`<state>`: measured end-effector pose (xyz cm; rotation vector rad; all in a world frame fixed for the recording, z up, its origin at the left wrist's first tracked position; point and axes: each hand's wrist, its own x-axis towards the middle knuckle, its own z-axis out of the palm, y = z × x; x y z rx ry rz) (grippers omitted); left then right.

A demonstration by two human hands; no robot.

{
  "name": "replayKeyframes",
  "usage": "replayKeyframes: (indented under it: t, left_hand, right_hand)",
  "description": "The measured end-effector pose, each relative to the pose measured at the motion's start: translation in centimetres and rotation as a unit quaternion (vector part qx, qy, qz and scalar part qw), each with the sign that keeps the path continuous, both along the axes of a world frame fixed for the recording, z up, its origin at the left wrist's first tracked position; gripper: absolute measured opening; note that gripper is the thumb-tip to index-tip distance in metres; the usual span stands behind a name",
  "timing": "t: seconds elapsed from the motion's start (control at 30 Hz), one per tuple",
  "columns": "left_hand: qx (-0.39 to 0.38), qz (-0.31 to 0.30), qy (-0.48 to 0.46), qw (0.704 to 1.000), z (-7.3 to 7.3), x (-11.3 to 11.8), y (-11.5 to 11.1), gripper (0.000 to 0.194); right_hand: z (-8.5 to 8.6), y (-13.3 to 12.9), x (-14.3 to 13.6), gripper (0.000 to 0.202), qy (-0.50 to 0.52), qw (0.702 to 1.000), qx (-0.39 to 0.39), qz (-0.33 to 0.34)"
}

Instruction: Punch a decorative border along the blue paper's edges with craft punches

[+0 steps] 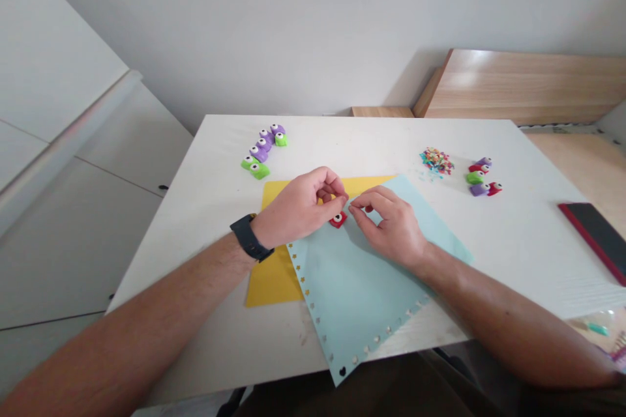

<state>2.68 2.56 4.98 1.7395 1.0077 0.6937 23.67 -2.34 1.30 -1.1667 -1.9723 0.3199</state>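
My left hand (313, 202), with a dark watch on its wrist, is closed in a pinch over the light blue sheet; anything between its fingertips is too small to make out. Facing it, my right hand (391, 218) also pinches, its fingertips close to the left ones, and what they hold is not clear. Just below the fingertips lies a small red piece with an eye (338, 219), partly covered by my left hand. The light blue sheet (362, 287), with punched shapes along two edges, overlaps a yellow sheet (274, 277).
Purple and green eyed pieces (259, 152) stand at the back left of the white table (195, 339). Toward the right are a pile of colourful bits (437, 161), more eyed pieces (482, 177) and a dark, red-edged object (594, 234) near the table's edge.
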Motion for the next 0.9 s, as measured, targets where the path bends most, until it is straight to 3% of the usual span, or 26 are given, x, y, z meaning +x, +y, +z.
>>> replayKeyframes:
  t: [0.23,0.9]
  left_hand:
    - [0.059,-0.01,0.045,0.997,0.47,0.06,-0.39,0.01]
    - [0.058,-0.034,0.033,0.997,0.19,0.3,-0.66,0.009]
  right_hand:
    - [0.32,-0.04,-0.08,0.012,0.002,1.0,-0.03,-0.005]
    - [0.56,-0.24,0.02,0.012,0.028,0.997,-0.071,0.022]
